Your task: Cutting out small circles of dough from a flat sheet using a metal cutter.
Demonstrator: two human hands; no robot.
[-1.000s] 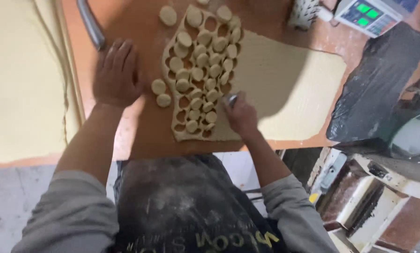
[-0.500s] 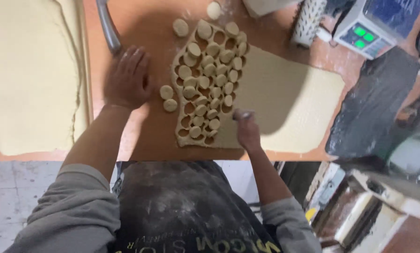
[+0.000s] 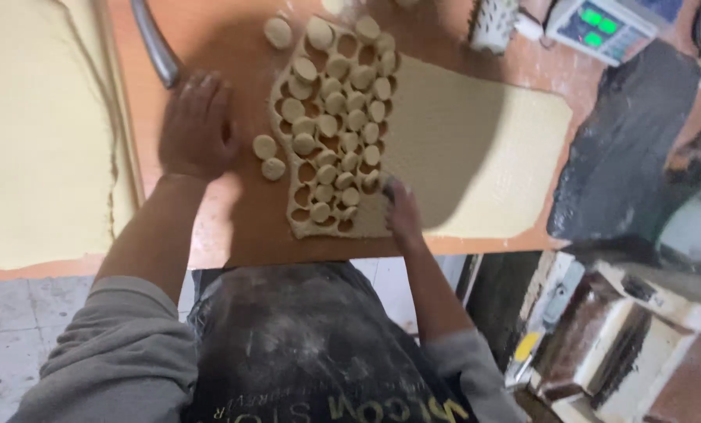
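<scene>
Orange worktop [image 3: 233,31]: right hand [image 3: 403,213] has shifted down the dough sheet [image 3: 475,149], fingers closed on a barely visible round cutter; left hand [image 3: 198,125] stays flat, empty, beside the cut discs [image 3: 335,117].

Digital scale [image 3: 601,25], top right; white perforated cup [image 3: 495,23] beside it; metal bar [image 3: 154,43], upper left; second dough sheet [image 3: 37,133], far left; grey floor [image 3: 21,329].

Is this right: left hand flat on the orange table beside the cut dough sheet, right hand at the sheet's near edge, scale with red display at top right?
Not quite: the head view shows the scale display lit green, not red. The rest holds: left hand lies flat on the orange table beside the pale rolled dough sheet with round cut-outs, right hand at its near edge.
</scene>
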